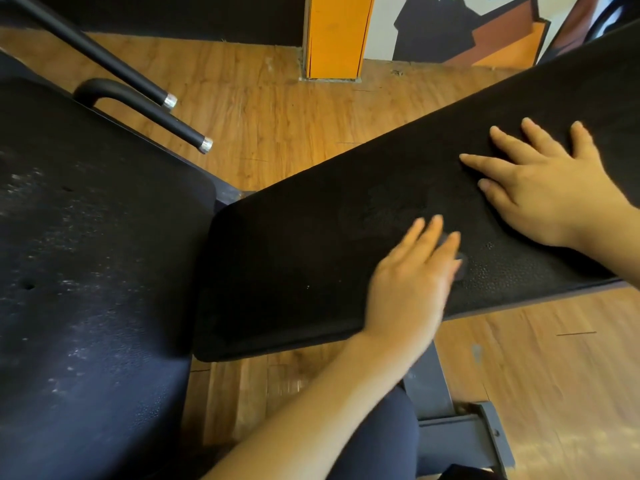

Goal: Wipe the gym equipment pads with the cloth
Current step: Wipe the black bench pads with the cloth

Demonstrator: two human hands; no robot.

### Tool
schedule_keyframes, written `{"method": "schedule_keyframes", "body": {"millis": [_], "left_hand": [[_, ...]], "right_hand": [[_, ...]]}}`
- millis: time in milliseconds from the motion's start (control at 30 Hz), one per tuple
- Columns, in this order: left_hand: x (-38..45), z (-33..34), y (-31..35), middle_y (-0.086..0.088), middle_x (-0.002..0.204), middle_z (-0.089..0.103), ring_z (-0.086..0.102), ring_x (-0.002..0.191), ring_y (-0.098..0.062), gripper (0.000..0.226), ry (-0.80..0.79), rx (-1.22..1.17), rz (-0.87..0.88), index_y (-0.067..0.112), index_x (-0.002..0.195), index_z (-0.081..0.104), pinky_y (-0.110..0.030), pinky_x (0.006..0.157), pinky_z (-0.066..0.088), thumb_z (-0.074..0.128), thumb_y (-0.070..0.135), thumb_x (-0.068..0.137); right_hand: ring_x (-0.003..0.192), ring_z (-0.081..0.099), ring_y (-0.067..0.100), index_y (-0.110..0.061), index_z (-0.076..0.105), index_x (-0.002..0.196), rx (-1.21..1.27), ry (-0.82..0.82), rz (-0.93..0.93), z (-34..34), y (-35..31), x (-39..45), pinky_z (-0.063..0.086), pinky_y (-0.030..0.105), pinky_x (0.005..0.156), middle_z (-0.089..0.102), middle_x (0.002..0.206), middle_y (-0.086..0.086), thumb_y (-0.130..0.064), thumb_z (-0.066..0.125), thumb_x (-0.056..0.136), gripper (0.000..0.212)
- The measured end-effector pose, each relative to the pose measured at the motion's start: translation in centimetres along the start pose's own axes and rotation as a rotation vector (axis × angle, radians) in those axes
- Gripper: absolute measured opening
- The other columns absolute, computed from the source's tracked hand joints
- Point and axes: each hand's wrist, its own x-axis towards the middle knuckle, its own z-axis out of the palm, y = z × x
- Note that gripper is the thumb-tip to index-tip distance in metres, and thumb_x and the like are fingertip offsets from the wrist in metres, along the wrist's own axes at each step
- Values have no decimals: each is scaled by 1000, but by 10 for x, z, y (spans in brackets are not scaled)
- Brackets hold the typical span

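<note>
A wood-plank floor (pixel 277 126) is spreading under the gym gear, with an orange post (pixel 337 36) and a painted wall at the far side.

Nearest the camera, the left forearm is reaching up from the lower edge, above a grey steel frame (pixel 460 431) on the floor. To the left, a second pad (pixel 90 271) is lying dusty, flecked with pale specks, so it looks not yet wiped. Two black bars (pixel 149 95) with silver caps are angling down beyond it.

The left hand (pixel 412 285) is lying blurred on the long pad (pixel 311 258), fingers (pixel 433 233) straight and together, pressing something dark and small against the surface. That is probably the cloth (pixel 462 268), though only a sliver is showing past the fingertips, on their right side, and most of it is hidden under the palm. Released or gripping: the fingers look flat rather than clenched, pushing instead of pinching.

Farther along, the right hand (pixel 540 188) is resting splayed on the same pad, relaxed, holding nothing, seemingly steadying it.

To wipe well, I would judge that the flat palm should be keeping even pressure, sweeping in overlapping passes along the pad's length, with the bracing hand shifting clear of each pass. The stippled patch just right of the cloth seems to need attention next.
</note>
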Motion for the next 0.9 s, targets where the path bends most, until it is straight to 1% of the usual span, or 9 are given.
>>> {"method": "schedule_keyframes", "body": {"millis": [100,200,367,467,533,600,700,800,900], "left_hand": [[7,0,7,-12,141,52,46,134,-25,41,-23,0,5,11,128,61,-35,102,46,39,27,98],[-14,-20,-21,-9,146,47,42,137,-21,41,-95,14,-43,14,133,56,-35,104,45,41,28,98],[-63,-56,-109,-9,148,44,42,136,-24,40,-129,123,-367,12,134,56,-44,104,45,49,18,96],[-63,-57,-118,-9,146,46,42,136,-26,35,-59,103,-503,10,132,58,-50,104,44,50,15,98],[-47,-44,-91,-10,145,48,41,136,-25,36,-36,118,-418,10,131,59,-50,102,46,48,18,98],[-24,-25,-49,-11,141,51,46,133,-27,38,-38,92,-238,11,129,61,-45,101,46,43,23,97],[8,0,18,-12,137,56,50,130,-28,42,-31,4,10,10,123,65,-37,99,47,39,28,95],[16,2,33,-10,142,51,45,134,-24,43,-65,1,72,12,128,61,-34,101,46,36,30,98],[-5,-17,-4,-8,147,46,44,135,-23,42,-131,59,26,15,134,56,-33,103,43,39,28,98]], "right_hand": [[147,6,32,-44,20,149,-3,-35,3,-3,-1,-2,2,62,112,15,160,2,-51,11,96,54],[148,3,31,-45,16,149,2,-51,1,-6,0,-4,0,60,113,11,161,1,-52,9,96,54],[147,5,33,-43,18,149,-8,-27,-6,-5,0,-4,1,56,115,14,160,3,-55,2,92,61],[146,8,35,-41,22,149,-17,4,-16,-2,0,-1,4,53,116,17,160,5,-53,4,93,60],[146,10,36,-41,24,149,-19,7,-19,0,0,-2,6,54,115,19,159,6,-54,2,89,65],[146,11,36,-41,26,148,-17,14,-21,2,0,-2,7,55,115,21,158,6,-54,2,88,66],[146,9,35,-41,23,149,-12,12,-16,0,1,-3,5,54,115,19,159,5,-52,8,96,55],[147,6,33,-41,20,150,-8,0,-24,-1,3,-4,3,53,116,15,160,4,-49,14,99,51],[146,10,34,-40,26,148,18,12,-32,-3,3,-4,6,53,116,20,159,5,-54,4,92,61]]}}
